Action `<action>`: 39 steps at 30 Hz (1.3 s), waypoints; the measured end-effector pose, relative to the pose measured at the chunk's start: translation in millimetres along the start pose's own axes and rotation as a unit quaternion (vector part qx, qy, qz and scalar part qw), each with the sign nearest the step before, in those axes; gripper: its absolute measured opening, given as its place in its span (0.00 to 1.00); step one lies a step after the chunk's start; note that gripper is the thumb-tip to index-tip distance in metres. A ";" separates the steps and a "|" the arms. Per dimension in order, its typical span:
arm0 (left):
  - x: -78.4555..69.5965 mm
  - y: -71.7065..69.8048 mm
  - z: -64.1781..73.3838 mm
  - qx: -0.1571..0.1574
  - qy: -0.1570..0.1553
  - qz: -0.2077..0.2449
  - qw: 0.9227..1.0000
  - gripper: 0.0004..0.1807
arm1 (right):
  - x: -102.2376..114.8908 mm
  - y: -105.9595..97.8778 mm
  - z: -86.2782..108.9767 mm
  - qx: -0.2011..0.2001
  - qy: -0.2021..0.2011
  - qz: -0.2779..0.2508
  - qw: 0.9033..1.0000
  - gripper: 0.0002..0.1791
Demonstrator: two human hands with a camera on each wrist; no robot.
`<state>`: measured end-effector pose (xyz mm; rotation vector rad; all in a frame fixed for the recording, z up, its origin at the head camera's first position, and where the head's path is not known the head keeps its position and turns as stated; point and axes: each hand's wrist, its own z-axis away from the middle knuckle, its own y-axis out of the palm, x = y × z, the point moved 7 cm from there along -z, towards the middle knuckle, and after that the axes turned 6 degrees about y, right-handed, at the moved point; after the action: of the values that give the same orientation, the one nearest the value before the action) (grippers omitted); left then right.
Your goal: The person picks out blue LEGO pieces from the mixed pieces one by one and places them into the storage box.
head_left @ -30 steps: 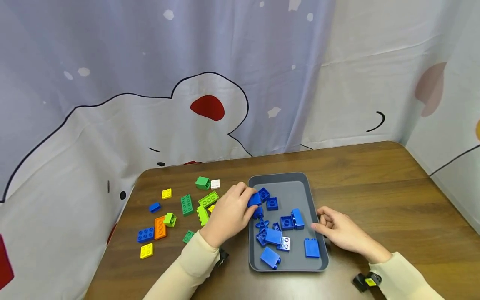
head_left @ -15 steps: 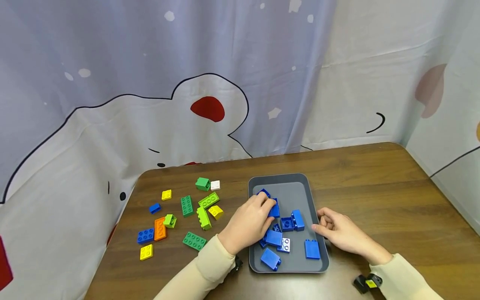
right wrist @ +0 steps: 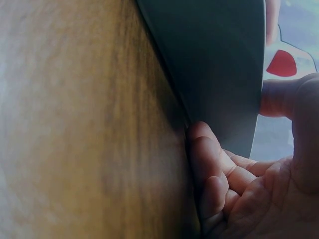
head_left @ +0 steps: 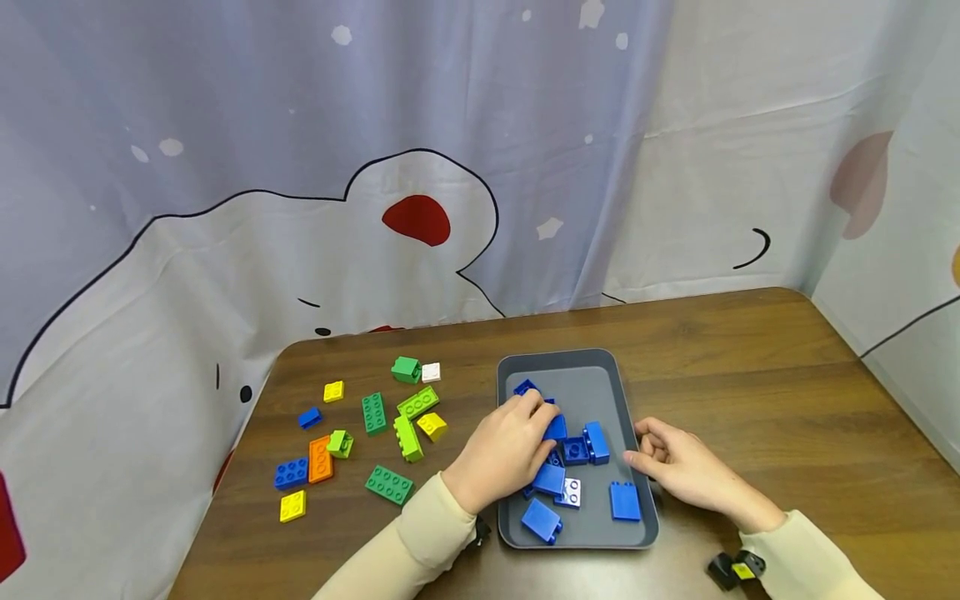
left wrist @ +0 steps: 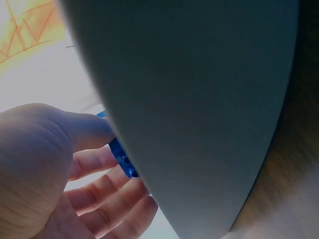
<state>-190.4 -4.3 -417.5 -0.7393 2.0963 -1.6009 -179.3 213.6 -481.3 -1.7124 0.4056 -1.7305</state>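
My left hand (head_left: 501, 454) reaches over the left wall of the grey tray (head_left: 555, 360), fingers bent down among blue building bricks. It pinches a blue brick (head_left: 557, 427); in the left wrist view a studded blue brick (left wrist: 122, 158) shows between thumb and fingers, partly hidden by the tray wall. Several more blue bricks lie in the tray, among them a brick (head_left: 625, 502) at the lower right and another (head_left: 542, 521) at the lower left. My right hand (head_left: 678, 463) grips the tray's right side, thumb (right wrist: 279, 99) at the rim and fingers curled low against the outer wall.
Loose bricks lie left of the tray on the wooden table (head_left: 720, 358): green (head_left: 389, 484), orange (head_left: 320, 458), yellow (head_left: 293, 505), white (head_left: 431, 372) and blue (head_left: 291, 473) pieces. A patterned curtain (head_left: 555, 150) hangs behind the table.
My left hand has moved right, from the tray's left rim to over its inside, taking the blue brick along. A yellow brick and a green one are now uncovered. The right hand stays put.
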 end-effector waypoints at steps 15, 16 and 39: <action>49.5 -15.9 41.0 0.031 -0.098 0.053 0.993 0.47 | 0.1 -0.6 -0.6 0.003 -0.003 -0.003 1.000 0.22; 55.7 -17.8 46.7 0.032 -0.106 0.052 0.993 0.46 | 0.2 -0.4 -0.5 0.004 -0.004 -0.004 1.000 0.22; 167.0 -52.8 206.5 0.029 -0.265 -0.002 0.964 0.36 | 0.9 -1.7 0.5 0.000 -0.014 -0.012 1.000 0.19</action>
<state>-187.4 -275.1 -420.6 -1.0196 1.6539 -1.2763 -179.1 214.4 -479.4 -1.7466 0.3748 -1.7210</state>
